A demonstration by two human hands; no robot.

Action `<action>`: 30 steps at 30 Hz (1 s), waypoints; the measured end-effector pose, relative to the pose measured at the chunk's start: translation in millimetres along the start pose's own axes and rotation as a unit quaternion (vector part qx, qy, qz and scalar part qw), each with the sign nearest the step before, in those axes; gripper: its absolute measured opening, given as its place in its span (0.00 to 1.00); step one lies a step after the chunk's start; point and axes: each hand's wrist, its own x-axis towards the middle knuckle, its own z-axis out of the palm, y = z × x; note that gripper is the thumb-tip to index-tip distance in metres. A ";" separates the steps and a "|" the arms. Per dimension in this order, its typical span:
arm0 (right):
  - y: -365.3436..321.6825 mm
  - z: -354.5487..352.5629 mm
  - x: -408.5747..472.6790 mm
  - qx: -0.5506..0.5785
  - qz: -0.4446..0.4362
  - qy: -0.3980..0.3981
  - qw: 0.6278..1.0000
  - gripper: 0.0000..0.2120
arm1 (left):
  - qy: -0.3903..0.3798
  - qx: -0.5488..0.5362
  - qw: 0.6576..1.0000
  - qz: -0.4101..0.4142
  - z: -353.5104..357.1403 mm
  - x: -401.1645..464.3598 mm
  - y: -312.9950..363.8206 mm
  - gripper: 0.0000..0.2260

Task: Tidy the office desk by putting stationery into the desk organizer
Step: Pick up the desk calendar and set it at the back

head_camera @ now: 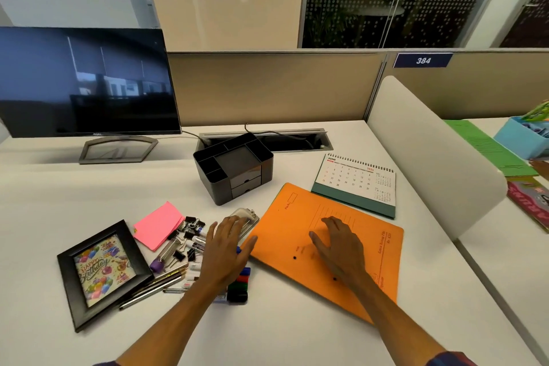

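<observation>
Desk organizer is sitting empty on the table, behind the stationery pile. Left hand, fingers straight, is lying flat over the pile's right edge, likely about to pick something. Right hand, fingers spread, is pressing on the orange folder right of the organizer, probably steadying it

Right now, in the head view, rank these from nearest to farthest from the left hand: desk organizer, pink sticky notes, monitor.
From the left hand:
1. Pink sticky notes, on its left side, beside the stationery pile.
2. Desk organizer, beyond the fingertips.
3. Monitor, at the back left of the desk.
</observation>
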 end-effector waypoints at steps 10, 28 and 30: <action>31.5 -14.9 25.5 0.022 0.085 -0.008 0.996 0.30 | -0.036 -0.032 0.999 0.024 25.6 54.6 32.9 0.27; 109.3 -38.3 63.3 0.042 0.248 -0.012 0.968 0.38 | -0.192 -0.047 0.980 0.015 62.4 148.4 105.4 0.28; 113.4 -39.2 66.2 0.056 0.247 -0.007 0.967 0.37 | -0.199 -0.044 0.979 0.010 69.3 154.8 111.2 0.29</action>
